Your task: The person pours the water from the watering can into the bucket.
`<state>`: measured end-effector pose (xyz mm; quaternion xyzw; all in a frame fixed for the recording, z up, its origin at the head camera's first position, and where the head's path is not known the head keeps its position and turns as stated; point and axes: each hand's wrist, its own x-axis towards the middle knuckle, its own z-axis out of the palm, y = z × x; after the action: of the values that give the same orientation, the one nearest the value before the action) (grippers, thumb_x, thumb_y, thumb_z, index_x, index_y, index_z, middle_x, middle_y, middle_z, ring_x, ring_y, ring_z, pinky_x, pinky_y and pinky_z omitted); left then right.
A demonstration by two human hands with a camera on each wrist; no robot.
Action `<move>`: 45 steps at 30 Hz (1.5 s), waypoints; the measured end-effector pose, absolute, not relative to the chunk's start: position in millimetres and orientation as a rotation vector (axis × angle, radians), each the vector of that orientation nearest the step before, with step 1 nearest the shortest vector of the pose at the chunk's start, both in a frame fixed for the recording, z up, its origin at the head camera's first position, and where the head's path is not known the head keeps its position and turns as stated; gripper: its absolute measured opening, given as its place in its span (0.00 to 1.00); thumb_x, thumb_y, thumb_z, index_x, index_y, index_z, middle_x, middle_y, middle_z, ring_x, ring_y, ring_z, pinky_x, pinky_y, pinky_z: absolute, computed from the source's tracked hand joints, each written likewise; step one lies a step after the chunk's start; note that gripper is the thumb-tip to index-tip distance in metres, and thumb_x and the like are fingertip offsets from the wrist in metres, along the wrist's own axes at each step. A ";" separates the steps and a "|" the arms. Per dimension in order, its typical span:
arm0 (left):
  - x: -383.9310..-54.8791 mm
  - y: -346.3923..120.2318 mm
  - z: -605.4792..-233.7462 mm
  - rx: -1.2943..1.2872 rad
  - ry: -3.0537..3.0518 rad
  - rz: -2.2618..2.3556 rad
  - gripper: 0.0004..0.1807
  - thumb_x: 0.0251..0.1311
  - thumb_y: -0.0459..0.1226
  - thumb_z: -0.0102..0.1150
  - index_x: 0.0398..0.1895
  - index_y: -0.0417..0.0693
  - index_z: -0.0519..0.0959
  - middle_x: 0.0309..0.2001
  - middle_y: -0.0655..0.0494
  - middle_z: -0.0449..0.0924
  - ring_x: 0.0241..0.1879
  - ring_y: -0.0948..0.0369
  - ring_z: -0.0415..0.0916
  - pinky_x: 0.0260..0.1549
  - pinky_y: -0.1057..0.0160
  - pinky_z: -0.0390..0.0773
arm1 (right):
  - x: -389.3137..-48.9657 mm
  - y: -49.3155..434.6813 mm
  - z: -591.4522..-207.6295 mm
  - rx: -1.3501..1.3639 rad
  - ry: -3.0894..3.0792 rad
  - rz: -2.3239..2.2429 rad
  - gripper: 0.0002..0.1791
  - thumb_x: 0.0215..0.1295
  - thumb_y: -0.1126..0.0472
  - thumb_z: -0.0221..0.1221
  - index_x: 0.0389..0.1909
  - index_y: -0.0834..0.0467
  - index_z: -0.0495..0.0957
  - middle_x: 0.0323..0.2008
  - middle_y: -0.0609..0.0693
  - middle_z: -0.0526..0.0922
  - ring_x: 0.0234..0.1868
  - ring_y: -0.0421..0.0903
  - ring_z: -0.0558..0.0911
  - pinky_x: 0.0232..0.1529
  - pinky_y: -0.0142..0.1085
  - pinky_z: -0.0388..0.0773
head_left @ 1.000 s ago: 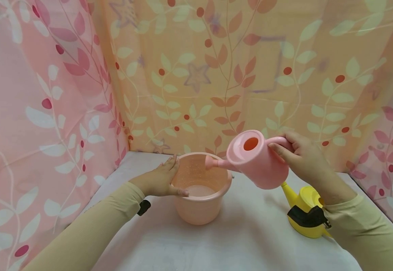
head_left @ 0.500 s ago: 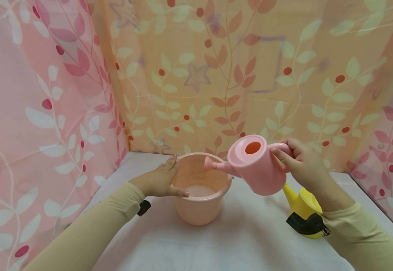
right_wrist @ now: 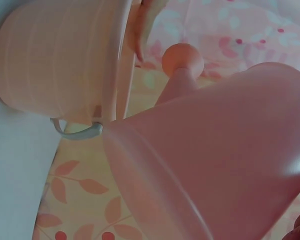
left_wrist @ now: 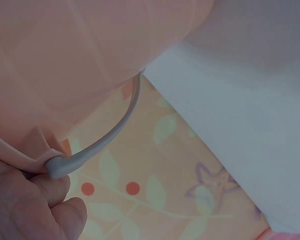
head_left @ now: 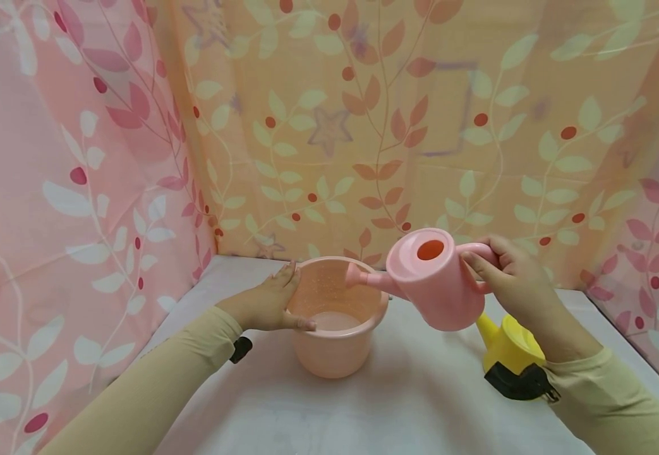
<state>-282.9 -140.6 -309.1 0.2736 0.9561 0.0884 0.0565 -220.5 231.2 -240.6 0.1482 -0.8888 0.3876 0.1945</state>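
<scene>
My right hand [head_left: 513,278] grips the handle of a pink watering can [head_left: 443,297]. The can is held off the table, tilted left, with its spout reaching over the rim of a peach plastic bucket [head_left: 332,357]. No stream from the spout is plainly visible. Small drops dot the bucket's inner wall. At the bucket's left rim, my left hand [head_left: 266,303] holds on, thumb over the front edge. In the left wrist view its curled fingers [left_wrist: 52,192] lie under the rim beside the grey bail handle [left_wrist: 110,135]. The right wrist view shows the can's round spout head [right_wrist: 182,59].
A yellow watering can [head_left: 511,347] stands on the white-covered table [head_left: 329,417] at right, partly behind the right wrist's black strap [head_left: 519,381]. A leaf-patterned orange cloth [head_left: 386,126] hangs at the back, and pink cloth [head_left: 79,221] hangs at the sides.
The pink watering can has come down slightly and tipped back a little towards upright, with my right hand lower and farther right. My left hand and the bucket stay where they were.
</scene>
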 end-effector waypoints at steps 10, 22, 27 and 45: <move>-282.6 -140.1 -308.8 0.825 2.901 0.263 0.67 0.41 0.74 0.48 0.70 0.32 0.39 0.71 0.38 0.31 0.70 0.50 0.29 0.66 0.49 0.43 | -219.1 243.7 -245.5 0.358 -2.462 1.217 0.15 0.65 0.51 0.53 0.44 0.57 0.72 0.35 0.46 0.76 0.37 0.44 0.74 0.30 0.32 0.79; -282.0 -139.8 -308.5 0.824 2.900 0.260 0.67 0.41 0.74 0.48 0.70 0.33 0.40 0.71 0.38 0.31 0.70 0.50 0.30 0.65 0.48 0.42 | -218.1 251.7 -255.3 0.194 -2.422 1.222 0.20 0.64 0.45 0.51 0.42 0.60 0.70 0.37 0.51 0.71 0.40 0.45 0.70 0.29 0.34 0.78; -282.2 -140.0 -308.2 0.825 2.897 0.265 0.67 0.41 0.74 0.48 0.69 0.32 0.40 0.71 0.39 0.30 0.70 0.49 0.30 0.65 0.48 0.42 | -218.4 254.3 -263.0 0.180 -2.390 1.198 0.19 0.64 0.47 0.52 0.41 0.61 0.71 0.38 0.51 0.71 0.39 0.45 0.71 0.26 0.33 0.78; -281.6 -139.8 -308.5 0.829 2.896 0.271 0.66 0.42 0.73 0.49 0.70 0.33 0.39 0.71 0.40 0.30 0.70 0.49 0.30 0.66 0.49 0.41 | -216.3 252.1 -290.8 -0.059 -2.347 1.271 0.24 0.63 0.42 0.50 0.43 0.60 0.71 0.33 0.53 0.69 0.36 0.46 0.67 0.24 0.31 0.79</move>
<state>-281.6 -139.8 -308.5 0.2737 0.9559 0.0894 0.0583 -216.3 252.1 -290.8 -0.0216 -0.8548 0.4629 0.2336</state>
